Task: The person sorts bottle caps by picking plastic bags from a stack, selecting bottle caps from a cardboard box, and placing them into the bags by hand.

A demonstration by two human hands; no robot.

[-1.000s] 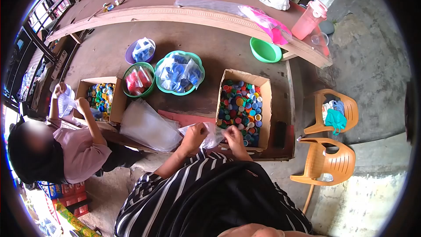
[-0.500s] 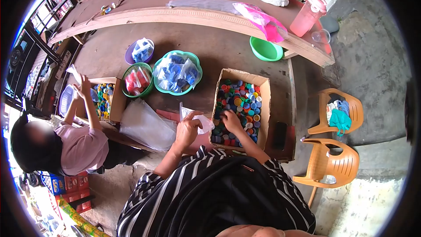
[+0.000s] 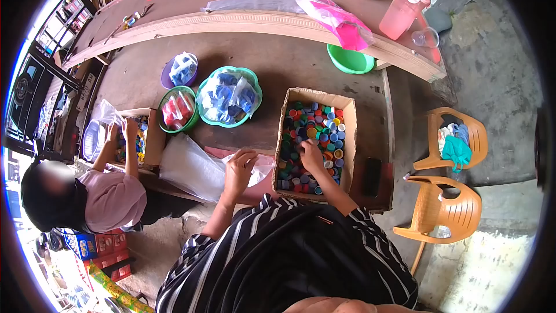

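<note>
Clear plastic makes the bag by the curled left hand likely slippery, best pinched at its rim, while light, stiff caps in the counter's cardboard box suit an edge hold, though neither the left nor right hand's grip is clear.

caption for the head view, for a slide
Right hand reaching into a box of colorful caps, left hand at a plastic bag.

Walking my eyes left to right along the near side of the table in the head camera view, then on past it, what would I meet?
Pale basket → small box of caps → flat clear plastic → left hand → large box of caps → nearer orange chair.
</note>
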